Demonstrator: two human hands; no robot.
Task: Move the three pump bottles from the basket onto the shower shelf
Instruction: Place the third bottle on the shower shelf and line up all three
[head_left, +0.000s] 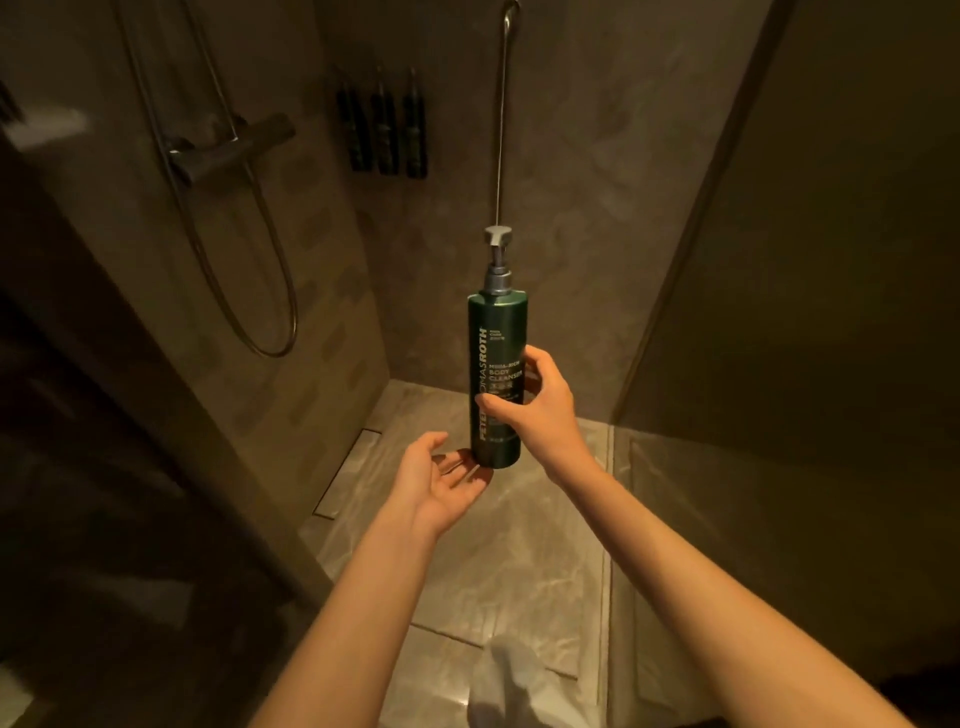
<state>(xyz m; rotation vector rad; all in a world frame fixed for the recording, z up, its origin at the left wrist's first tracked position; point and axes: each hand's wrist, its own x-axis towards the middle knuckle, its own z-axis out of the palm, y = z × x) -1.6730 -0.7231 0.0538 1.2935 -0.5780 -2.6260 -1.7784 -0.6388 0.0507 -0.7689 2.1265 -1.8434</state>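
Note:
A dark green pump bottle (496, 364) with a grey pump head is held upright in the air over the shower floor. My right hand (535, 405) is wrapped around its lower half from the right. My left hand (441, 483) is palm up with fingers spread, its fingertips under the bottle's base. Three dark bottles (383, 130) hang in a holder on the far shower wall, blurred. No basket is in view.
A shower mixer bar (228, 148) with a looping hose (270, 312) is on the left wall. A chrome riser pipe (503, 114) runs up the back wall. A glass panel (779, 260) stands on the right. A white slipper (514, 686) shows at the bottom.

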